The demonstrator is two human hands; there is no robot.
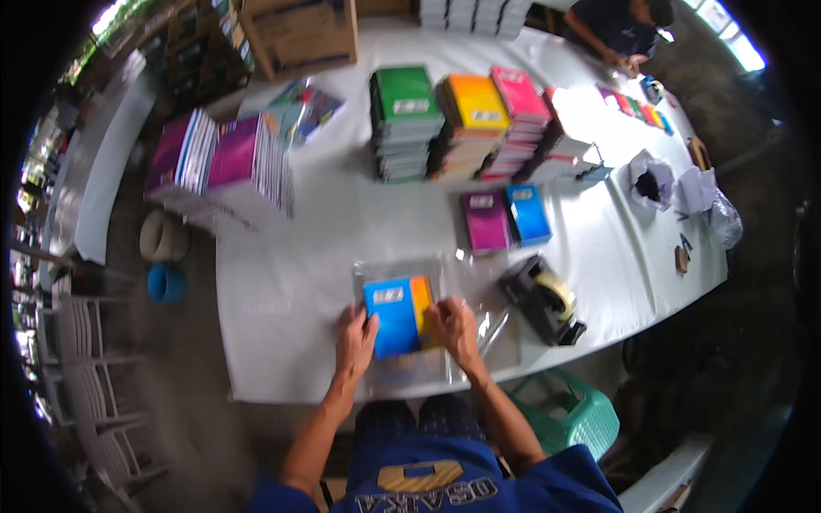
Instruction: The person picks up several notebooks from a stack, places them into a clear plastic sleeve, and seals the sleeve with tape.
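A blue notebook (392, 323) overlaps a yellow-orange notebook (422, 301), of which a strip shows on the right. Both lie over clear plastic bags (410, 371) at the table's near edge. My left hand (354, 340) is closed on the blue notebook's left edge, thumb on its cover. On the other side, my right hand (456, 330) is closed at the yellow notebook's right edge; its fingertips are blurred. A black tape dispenser (540, 299) with a roll of tape stands right of the bags. Beyond the bags lie a purple notebook (487, 222) and another blue notebook (528, 214).
Tall stacks of green (405, 120), yellow (475, 103) and pink notebooks (520, 96) stand across the white table (333, 222). Purple-covered book stacks (235, 158) are at left. A person (620, 34) sits far right. A green stool (581, 419) is beside me.
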